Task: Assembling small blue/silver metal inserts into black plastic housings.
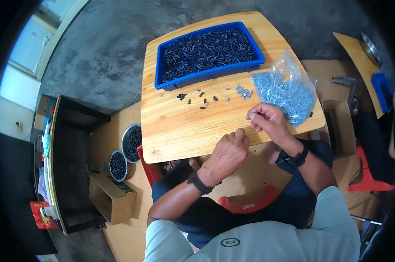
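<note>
My left hand (230,153) is at the table's near edge with its fingers curled closed; whatever they hold is hidden. Close by on the right, my right hand (269,123) is pinched above the wood, and something dark and tiny shows at its fingertips, too small to name. Beyond the hands lie several loose small black parts (181,96) and a little pile of silvery screws (243,92). Just past my right hand rests a clear plastic bag (285,94) full of such screws. A blue tray (210,76) heaped with small black cylindrical parts stands at the table's far side.
The wooden table (184,133) has rounded corners. On the floor at left are two metal bowls (118,166) of black parts and a cardboard box (112,198). Another box (340,126), a red stool (367,174) and a person at another table (359,59) are at right.
</note>
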Tool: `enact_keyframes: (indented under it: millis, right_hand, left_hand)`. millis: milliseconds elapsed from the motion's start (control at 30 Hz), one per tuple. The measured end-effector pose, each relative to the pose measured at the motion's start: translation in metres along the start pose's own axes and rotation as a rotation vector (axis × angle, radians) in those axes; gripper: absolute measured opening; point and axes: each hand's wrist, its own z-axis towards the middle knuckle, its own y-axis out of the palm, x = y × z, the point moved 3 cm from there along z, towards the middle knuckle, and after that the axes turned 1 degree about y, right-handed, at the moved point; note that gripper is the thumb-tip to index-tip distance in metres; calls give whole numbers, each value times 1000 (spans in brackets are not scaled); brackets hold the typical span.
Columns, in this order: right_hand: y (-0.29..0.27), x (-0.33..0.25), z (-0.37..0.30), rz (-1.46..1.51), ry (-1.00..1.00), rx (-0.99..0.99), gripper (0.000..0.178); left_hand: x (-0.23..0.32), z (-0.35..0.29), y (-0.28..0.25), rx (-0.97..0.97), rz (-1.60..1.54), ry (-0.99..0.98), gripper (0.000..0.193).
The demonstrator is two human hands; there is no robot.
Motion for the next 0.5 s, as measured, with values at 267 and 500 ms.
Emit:
enact_keyframes:
  millis: [267,500]
  right_hand:
    - [0,4,-5,74,-92,82,12]
    - [-2,6,-2,-5,-118,55,15]
  left_hand:
    - [3,-3,3,57,-95,-88,6]
    - [0,-1,19,384,-254,-407,7]
